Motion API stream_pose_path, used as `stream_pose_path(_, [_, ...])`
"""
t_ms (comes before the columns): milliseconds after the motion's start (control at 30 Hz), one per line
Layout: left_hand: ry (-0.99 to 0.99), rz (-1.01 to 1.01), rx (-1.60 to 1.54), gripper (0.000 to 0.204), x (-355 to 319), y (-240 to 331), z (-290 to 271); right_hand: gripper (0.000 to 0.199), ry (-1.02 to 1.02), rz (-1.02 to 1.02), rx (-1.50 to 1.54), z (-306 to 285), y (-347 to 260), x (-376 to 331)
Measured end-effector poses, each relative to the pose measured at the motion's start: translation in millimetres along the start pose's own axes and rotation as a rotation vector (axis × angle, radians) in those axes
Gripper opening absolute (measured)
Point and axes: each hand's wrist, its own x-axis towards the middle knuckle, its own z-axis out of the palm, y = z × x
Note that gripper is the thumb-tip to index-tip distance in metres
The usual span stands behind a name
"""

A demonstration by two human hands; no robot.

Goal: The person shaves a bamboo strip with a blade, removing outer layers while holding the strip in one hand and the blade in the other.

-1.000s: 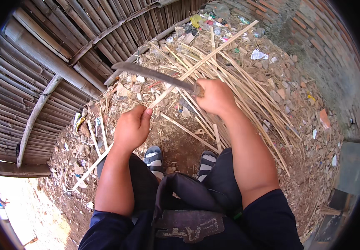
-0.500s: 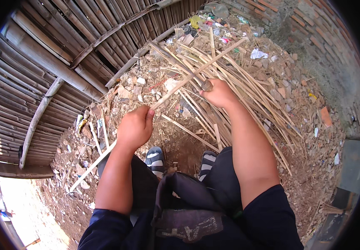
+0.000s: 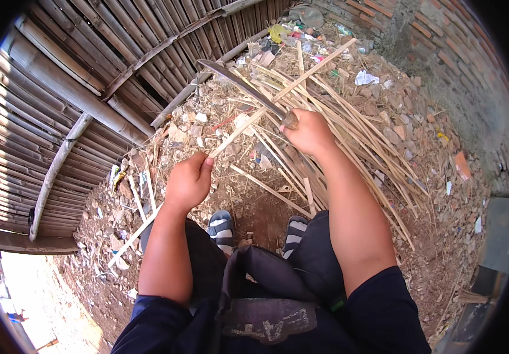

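Observation:
My left hand (image 3: 188, 182) is closed round a long, pale bamboo strip (image 3: 235, 135), which runs from beside my left knee up toward the far right. In my right hand (image 3: 310, 134) I grip the wooden handle of a machete (image 3: 231, 76). Its dark blade points up and left, and in the picture it crosses the strip ahead of both hands. Whether blade and strip touch there, I cannot tell. Beneath and beyond my right hand lies a loose pile of similar bamboo strips (image 3: 363, 153), fanned out over the ground.
A bamboo slat wall (image 3: 60, 88) closes the left side, and a brick wall (image 3: 443, 53) the right. Rubble and litter, including a white scrap (image 3: 366, 78) and a yellow bag (image 3: 277, 32), cover the ground. My sandalled feet (image 3: 221, 229) stand close below the hands.
The strip has slid a little up and to the right. The machete's blade has swung slightly left and shows more clearly. My left hand has shifted slightly left.

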Motion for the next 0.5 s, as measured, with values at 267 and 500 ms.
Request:
stream_pose_path(267, [0.027,0.029,-0.007,0.026,-6.2,8.4,-6.6,0.011,-0.189,-0.096,-0.068,-10.8,-24.5,-11.8])
stream_pose_path(500, [0.007,0.000,-0.002,0.025,-1.0,4.6,-1.1,0.029,-0.028,-0.029,-0.038,-13.7,-12.9,-12.3])
